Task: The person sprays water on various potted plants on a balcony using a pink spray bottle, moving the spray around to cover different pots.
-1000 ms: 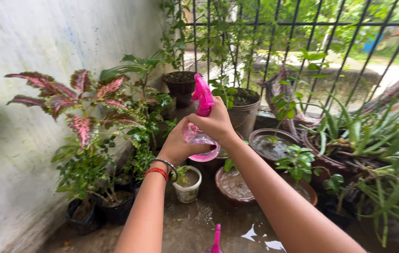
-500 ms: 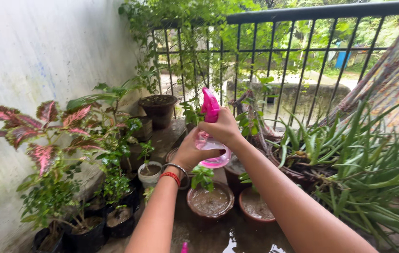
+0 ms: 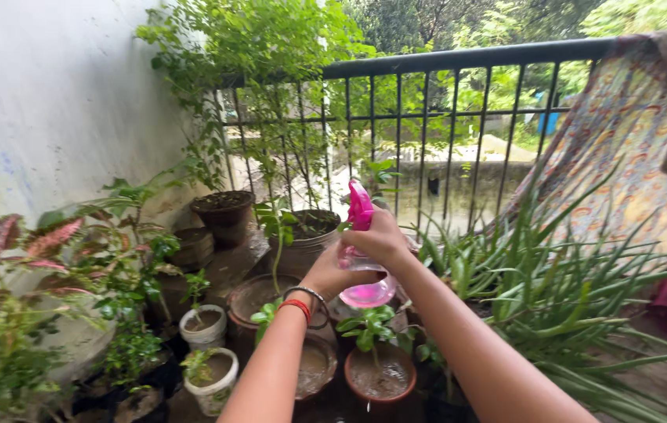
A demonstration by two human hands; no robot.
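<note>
My right hand (image 3: 380,239) is clamped round the neck of the pink spray bottle (image 3: 363,258); my left hand (image 3: 333,274) cups its base. Nozzle seems aimed toward the railing (image 3: 459,59); best to steady the base and squeeze evenly.

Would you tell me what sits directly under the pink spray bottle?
Below the pink spray bottle, held in the left hand and right hand, stands a brown clay pot with a small green seedling. The forearms hide the ground beside it.

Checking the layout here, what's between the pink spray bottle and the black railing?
In the head view, a grey pot of soil with thin green stems stands between the pink spray bottle and the black railing.
</note>
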